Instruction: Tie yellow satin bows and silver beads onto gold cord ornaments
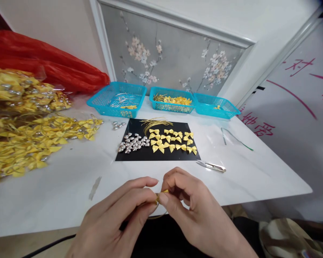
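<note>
Just on the near side of the mat (144,157), a small yellow piece (165,191) is pinched in narrow grips between the fingertips of the left hand (118,211) and the right hand (190,200); it is partly hidden by them, and a thin cord (161,216) is seen below. On the mat, bows (171,139) are laid at the right, beads (133,142) at the left and wires (154,124) at the far edge. Snips (211,166) are placed by its near right corner. Beyond it, three baskets (172,107) are lined up; to its left, a heap (43,143) is spread. Right of it, a whiteboard (282,157) is marked in red: 对 and 一 can be read above, 她爱 lower, the rest being cut off or unclear.
</note>
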Available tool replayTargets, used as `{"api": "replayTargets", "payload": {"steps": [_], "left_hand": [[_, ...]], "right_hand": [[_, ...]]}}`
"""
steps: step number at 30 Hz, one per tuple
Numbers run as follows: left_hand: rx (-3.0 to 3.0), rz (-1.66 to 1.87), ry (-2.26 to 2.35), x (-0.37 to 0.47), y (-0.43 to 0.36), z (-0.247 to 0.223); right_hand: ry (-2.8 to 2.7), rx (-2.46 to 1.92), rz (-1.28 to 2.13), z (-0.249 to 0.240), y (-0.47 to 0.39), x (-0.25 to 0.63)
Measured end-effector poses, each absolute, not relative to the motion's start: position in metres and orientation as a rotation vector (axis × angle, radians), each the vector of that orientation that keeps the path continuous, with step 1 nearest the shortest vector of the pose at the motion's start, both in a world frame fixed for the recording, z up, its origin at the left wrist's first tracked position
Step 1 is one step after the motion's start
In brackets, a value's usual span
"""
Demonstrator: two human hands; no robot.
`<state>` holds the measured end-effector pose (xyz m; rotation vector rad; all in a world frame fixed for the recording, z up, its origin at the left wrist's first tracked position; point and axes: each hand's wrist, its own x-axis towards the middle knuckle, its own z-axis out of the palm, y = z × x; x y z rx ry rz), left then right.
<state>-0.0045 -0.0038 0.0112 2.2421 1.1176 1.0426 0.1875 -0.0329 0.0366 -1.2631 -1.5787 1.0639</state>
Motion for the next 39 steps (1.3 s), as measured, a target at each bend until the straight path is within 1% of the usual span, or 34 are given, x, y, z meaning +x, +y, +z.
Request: {"api": "replayTargets", "payload": {"steps": [7, 11, 15, 19, 22, 24, 30, 36, 39], "left_hand": [[2.273, 1.124, 1.094, -0.005, -0.003, 0.008], [2.270, 1.062, 1.065, -0.003, -0.003, 0.010], [2.040, 0.978, 1.072, 0.002, -0.001, 0.015], [1.756, 0.783, 1.025, 0.002, 0.002, 0.021], [1.633, 0.763, 1.070, 0.003, 0.003, 0.024], [1.607, 0.800, 1.113, 0.005, 0.002, 0.025], [1.481, 1.100, 1.263, 0.020, -0.002, 0.027], [1.370, 1.161, 1.288, 0.021, -0.003, 0.028], [1.367, 1.087, 1.251, 0.014, -0.004, 0.025]], "right_hand": [[-1.599, -1.251, 1.058, 0.035, -0.032, 0.187], [-1.590, -1.258, 1.052, 0.036, -0.033, 0.186], [-1.574, -1.250, 1.049, 0.035, -0.033, 0.183], [-1.566, -1.221, 0.956, 0.033, -0.034, 0.180], [-1.557, -1.231, 0.901, 0.031, -0.034, 0.178], [-1.555, -1.248, 0.903, 0.030, -0.033, 0.178], [-1.569, -1.246, 0.868, 0.031, -0.032, 0.176], [-1.594, -1.271, 0.795, 0.032, -0.032, 0.176], [-1.610, -1.270, 0.783, 0.033, -0.032, 0.176]]}}
